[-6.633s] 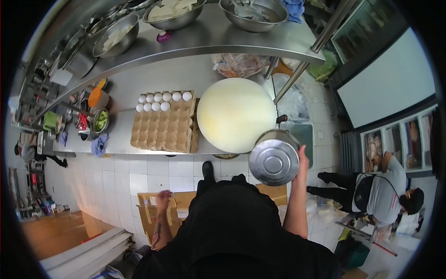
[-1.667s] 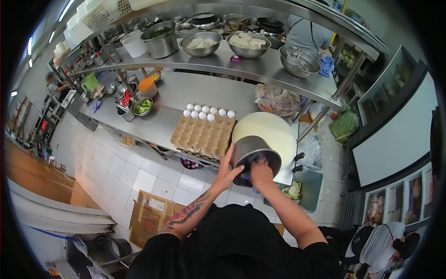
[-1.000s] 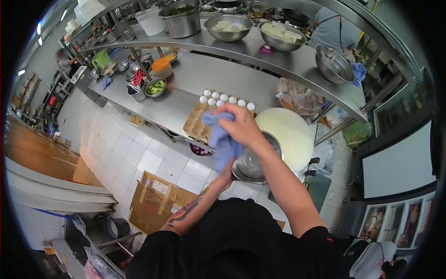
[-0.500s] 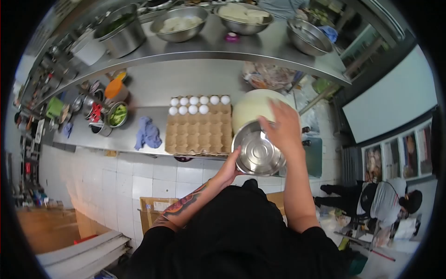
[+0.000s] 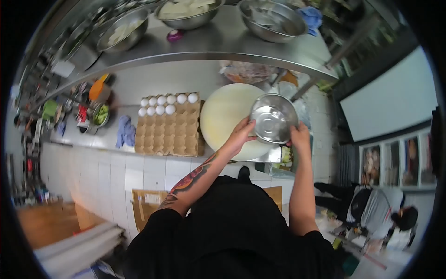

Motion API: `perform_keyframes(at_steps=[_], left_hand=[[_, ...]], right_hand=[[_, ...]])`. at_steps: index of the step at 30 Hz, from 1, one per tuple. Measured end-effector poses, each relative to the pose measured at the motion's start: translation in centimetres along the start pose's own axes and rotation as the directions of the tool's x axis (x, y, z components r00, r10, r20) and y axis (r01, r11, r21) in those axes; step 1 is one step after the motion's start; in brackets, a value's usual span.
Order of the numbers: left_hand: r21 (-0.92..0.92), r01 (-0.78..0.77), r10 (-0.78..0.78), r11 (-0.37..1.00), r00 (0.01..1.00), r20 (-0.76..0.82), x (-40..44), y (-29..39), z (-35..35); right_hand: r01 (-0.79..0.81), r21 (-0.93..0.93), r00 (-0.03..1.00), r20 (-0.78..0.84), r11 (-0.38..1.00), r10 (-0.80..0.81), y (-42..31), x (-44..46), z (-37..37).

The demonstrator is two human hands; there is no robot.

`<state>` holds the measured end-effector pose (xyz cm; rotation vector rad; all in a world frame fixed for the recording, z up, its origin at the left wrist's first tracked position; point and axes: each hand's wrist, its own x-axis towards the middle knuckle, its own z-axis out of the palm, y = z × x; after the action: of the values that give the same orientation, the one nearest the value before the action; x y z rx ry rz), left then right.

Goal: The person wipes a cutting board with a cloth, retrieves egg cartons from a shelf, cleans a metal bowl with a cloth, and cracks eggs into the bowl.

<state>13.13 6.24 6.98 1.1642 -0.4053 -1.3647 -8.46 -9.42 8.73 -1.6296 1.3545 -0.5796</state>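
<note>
A shiny metal bowl (image 5: 271, 120) is held between my two hands, its inside facing me and looking bare. My left hand (image 5: 241, 135) grips the near-left side of the rim. My right hand (image 5: 300, 135) closes on the rim's right side, with its fingers mostly hidden beneath. Under and left of the bowl lies a round, pale cutting board (image 5: 225, 109). Beside the board sits a cardboard egg tray (image 5: 169, 135), with white eggs (image 5: 161, 100) in its far two rows and open cups nearer me.
A steel shelf (image 5: 204, 46) crosses above the counter, carrying metal bowls (image 5: 272, 25) and a purple onion (image 5: 174, 36). A blue cloth (image 5: 125, 132) lies left of the tray, near small containers (image 5: 100, 114). Another person (image 5: 371, 209) is at the right.
The bowl has moved right and away from my body, over the board's right side. My right hand, earlier raised above the bowl, now grips its rim. The view has shifted right.
</note>
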Motion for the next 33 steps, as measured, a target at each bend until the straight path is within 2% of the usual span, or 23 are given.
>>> perform_keyframes(at_steps=[1,3,4,5,6,7,9,10,11,12,13,14,18,20,21,23,25,26,27,28,29,30,33], left_hand=[[0.024,-0.081,0.081,0.996,0.997,0.008,-0.6,-0.1,-0.9],[0.144,-0.338,0.341,0.93,0.94,0.003,-2.3,0.3,-3.8],[0.38,-0.413,0.467,0.828,0.882,-0.059,-4.0,2.0,-5.9],[0.598,-0.43,0.586,0.676,0.806,-0.082,-5.8,3.8,-8.3],[0.695,-0.41,0.669,0.591,0.73,-0.138,-6.6,4.9,-11.8],[0.782,-0.37,0.745,0.502,0.644,-0.174,-6.9,6.2,-15.2],[0.975,-0.026,0.787,0.219,0.596,-0.161,-7.9,10.4,-18.8],[0.976,-0.023,0.789,0.217,0.593,-0.162,-7.4,11.4,-20.7],[0.998,-0.056,0.762,-0.04,0.644,0.067,-6.5,12.2,-22.6],[0.951,-0.108,0.675,-0.29,0.682,0.283,-5.9,12.6,-23.7],[0.951,-0.099,0.551,-0.294,0.795,0.253,-5.7,13.0,-24.1],[0.949,-0.106,0.551,-0.297,0.792,0.261,-5.4,13.1,-24.8],[0.937,-0.279,0.529,-0.21,0.774,0.349,-4.8,13.4,-27.5],[0.875,-0.385,0.738,0.294,0.673,0.048,-5.1,13.9,-27.4],[0.573,-0.466,0.666,0.674,0.719,-0.199,-3.6,13.1,-29.3],[0.382,-0.418,0.518,0.824,0.829,-0.21,-1.3,14.3,-33.3],[0.072,-0.269,0.277,0.961,0.947,-0.163,-0.2,15.6,-35.3],[-0.029,-0.202,0.196,0.979,0.971,-0.133,0.0,16.1,-35.3],[0.615,-0.348,0.439,0.707,0.898,0.003,-0.1,17.2,-33.0],[0.935,-0.348,0.524,0.07,0.81,0.263,-0.5,18.2,-30.7],[0.947,-0.304,0.481,-0.103,0.818,0.316,-1.5,18.9,-28.8],[0.945,-0.309,0.477,-0.102,0.819,0.319,-1.3,18.9,-28.3],[0.886,-0.144,0.184,-0.441,0.951,0.247,0.5,18.7,-27.4]], right_hand=[[0.011,0.079,0.999,0.034,0.997,-0.014,1.0,0.7,-0.6],[0.125,-0.272,0.975,-0.144,0.954,-0.169,0.9,0.8,-1.4],[0.144,-0.266,0.977,-0.113,0.953,-0.179,-0.5,0.3,-1.3],[0.384,-0.518,0.829,-0.173,0.765,-0.533,-3.5,-0.9,-1.7],[0.495,-0.736,0.562,-0.134,0.461,-0.816,-6.1,-1.9,-1.4],[0.622,-0.571,0.586,-0.116,0.537,-0.802,-8.1,-2.6,0.0],[0.757,-0.215,0.632,0.001,0.617,-0.775,-10.9,-3.4,5.2],[0.768,-0.047,0.64,0.098,0.638,-0.762,-11.7,-3.6,8.8],[0.724,0.074,0.654,0.245,0.686,-0.716,-13.1,-3.8,12.5],[0.737,0.102,0.615,0.311,0.668,-0.725,-13.5,-3.1,16.4],[0.781,-0.019,0.592,0.339,0.624,-0.731,-14.4,-2.6,20.1],[0.812,-0.138,0.574,0.368,0.567,-0.731,-15.0,-1.9,23.4],[0.835,-0.344,0.546,0.422,0.429,-0.724,-15.3,1.2,32.8],[0.819,-0.415,0.562,0.443,0.396,-0.699,-15.3,1.7,34.4],[0.806,-0.383,0.586,0.413,0.451,-0.697,-15.4,1.9,34.3],[0.785,-0.359,0.616,0.382,0.504,-0.689,-14.9,2.8,33.8],[0.482,0.077,0.821,0.308,0.873,-0.48,-14.0,3.9,33.1],[0.485,0.074,0.821,0.304,0.871,-0.483,-13.6,4.1,31.7],[0.232,0.307,0.816,0.454,0.923,-0.356,-14.7,2.5,28.5],[-0.075,0.467,0.745,0.614,0.881,-0.262,-15.6,0.7,25.9],[0.003,0.513,0.747,0.57,0.859,-0.343,-15.7,-1.1,24.1],[0.078,0.553,0.744,0.522,0.83,-0.418,-15.2,-3.0,22.6],[0.113,0.589,0.704,0.521,0.8,-0.482,-12.2,-5.7,17.4]])
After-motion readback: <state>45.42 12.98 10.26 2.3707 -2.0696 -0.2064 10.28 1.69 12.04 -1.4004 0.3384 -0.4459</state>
